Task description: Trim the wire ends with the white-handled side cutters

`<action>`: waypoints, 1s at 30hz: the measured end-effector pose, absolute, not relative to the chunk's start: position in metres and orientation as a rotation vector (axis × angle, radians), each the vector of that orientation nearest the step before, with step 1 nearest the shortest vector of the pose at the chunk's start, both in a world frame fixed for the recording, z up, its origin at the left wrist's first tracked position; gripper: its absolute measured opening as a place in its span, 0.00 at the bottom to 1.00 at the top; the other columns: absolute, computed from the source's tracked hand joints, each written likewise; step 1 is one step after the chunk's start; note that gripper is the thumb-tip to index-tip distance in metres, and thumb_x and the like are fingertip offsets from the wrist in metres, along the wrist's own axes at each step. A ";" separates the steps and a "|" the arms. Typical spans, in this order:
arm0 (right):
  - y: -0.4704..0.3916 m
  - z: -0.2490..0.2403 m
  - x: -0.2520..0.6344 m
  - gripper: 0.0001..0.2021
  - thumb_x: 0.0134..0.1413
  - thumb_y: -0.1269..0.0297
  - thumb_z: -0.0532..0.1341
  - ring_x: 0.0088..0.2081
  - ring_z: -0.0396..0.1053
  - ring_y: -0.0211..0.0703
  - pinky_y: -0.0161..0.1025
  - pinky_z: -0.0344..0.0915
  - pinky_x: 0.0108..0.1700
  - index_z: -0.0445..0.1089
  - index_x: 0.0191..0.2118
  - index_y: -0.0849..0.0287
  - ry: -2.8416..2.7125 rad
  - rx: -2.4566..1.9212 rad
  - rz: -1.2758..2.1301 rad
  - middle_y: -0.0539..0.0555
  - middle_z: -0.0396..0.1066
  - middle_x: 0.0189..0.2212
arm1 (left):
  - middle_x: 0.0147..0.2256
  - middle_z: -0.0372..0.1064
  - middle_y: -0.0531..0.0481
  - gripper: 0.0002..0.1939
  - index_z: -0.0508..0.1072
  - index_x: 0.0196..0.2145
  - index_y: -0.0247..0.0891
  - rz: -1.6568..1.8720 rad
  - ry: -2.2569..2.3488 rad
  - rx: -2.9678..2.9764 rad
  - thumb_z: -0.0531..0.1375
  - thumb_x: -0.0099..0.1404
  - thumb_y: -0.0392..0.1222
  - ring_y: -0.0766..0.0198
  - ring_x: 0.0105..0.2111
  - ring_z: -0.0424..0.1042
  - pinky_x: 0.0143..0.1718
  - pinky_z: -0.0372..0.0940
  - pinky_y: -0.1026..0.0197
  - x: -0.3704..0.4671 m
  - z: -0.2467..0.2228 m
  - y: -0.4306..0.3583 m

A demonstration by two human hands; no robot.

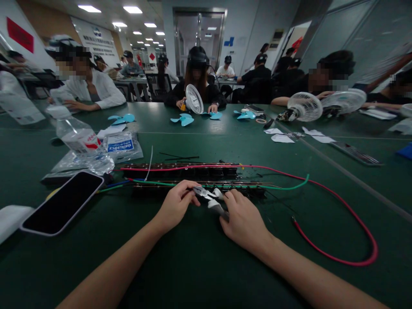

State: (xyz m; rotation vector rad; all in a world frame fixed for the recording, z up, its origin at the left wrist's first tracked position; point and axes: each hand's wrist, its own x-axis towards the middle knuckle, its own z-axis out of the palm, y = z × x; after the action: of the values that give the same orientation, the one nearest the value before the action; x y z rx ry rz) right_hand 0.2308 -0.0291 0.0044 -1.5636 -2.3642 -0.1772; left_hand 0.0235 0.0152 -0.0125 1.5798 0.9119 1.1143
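Both of my hands meet over the near edge of a black strip assembly at the middle of the table. My right hand [246, 219] is closed around the white-and-grey handles of a pair of pliers [206, 194]. At the metal head of the pliers, my left hand [177, 204] pinches with thumb and fingers; whether it also holds something small is hidden. Just beyond lie two long black strips [180, 171] with metal dots along them. A thick red wire [280, 170] and a green wire [296, 185] run along them. A pale cable tie [149, 163] sticks up at the left.
A phone [67, 201], a water bottle [80, 139] and a plastic packet [122, 143] stand to the left. The red wire loops round on the right. Blue fan blades [183, 119] and fan cages [305, 107] are across the table, where several people sit.
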 end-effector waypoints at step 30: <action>-0.031 0.005 0.232 0.13 0.48 0.66 0.59 0.37 0.67 0.47 0.39 0.61 0.34 0.62 0.42 0.58 -2.382 -1.585 -0.221 0.58 0.68 0.38 | 0.47 0.67 0.44 0.09 0.71 0.42 0.35 1.124 0.906 1.578 0.53 0.66 0.31 0.69 0.29 0.73 0.33 0.71 0.61 0.024 -0.015 0.016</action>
State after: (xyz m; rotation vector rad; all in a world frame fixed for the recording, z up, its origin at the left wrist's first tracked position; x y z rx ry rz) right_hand 0.2316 -0.0307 0.0052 -1.5847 -2.3824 -0.2211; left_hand 0.0243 0.0162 -0.0148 1.5782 0.9060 1.1242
